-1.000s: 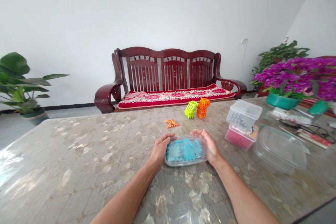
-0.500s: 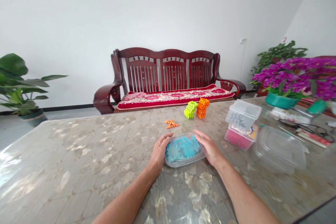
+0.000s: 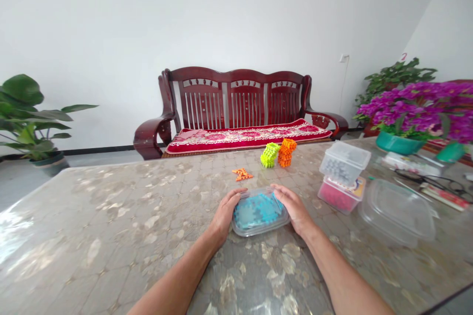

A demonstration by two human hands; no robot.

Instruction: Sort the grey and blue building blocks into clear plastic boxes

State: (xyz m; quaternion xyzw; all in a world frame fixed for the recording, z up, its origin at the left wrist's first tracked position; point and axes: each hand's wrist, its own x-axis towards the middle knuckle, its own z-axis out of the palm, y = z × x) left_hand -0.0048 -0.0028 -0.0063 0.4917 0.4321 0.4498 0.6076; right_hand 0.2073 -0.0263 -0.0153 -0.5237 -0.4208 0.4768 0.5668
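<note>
A shallow clear plastic box (image 3: pixel 260 212) holding blue interlocking plastic pieces sits on the table near my side. My left hand (image 3: pixel 226 214) grips its left edge, and my right hand (image 3: pixel 293 208) presses on its right edge with the fingers over the rim. Beyond the box stand a lime-green stack of pieces (image 3: pixel 270 155) and an orange stack (image 3: pixel 287 152), side by side. A small flat orange piece (image 3: pixel 242 174) lies to their left.
A lidded clear box of grey pieces (image 3: pixel 345 162) sits on a box of pink pieces (image 3: pixel 340 197). Further right are a clear plastic container (image 3: pixel 396 212), glasses (image 3: pixel 430 180) and a potted purple orchid (image 3: pixel 417 113). A red wooden bench (image 3: pixel 236 103) stands behind the glossy table (image 3: pixel 111 221).
Both hands have closed in on the box, with my left hand now over its left rim. The blue pieces have shifted slightly inside.
</note>
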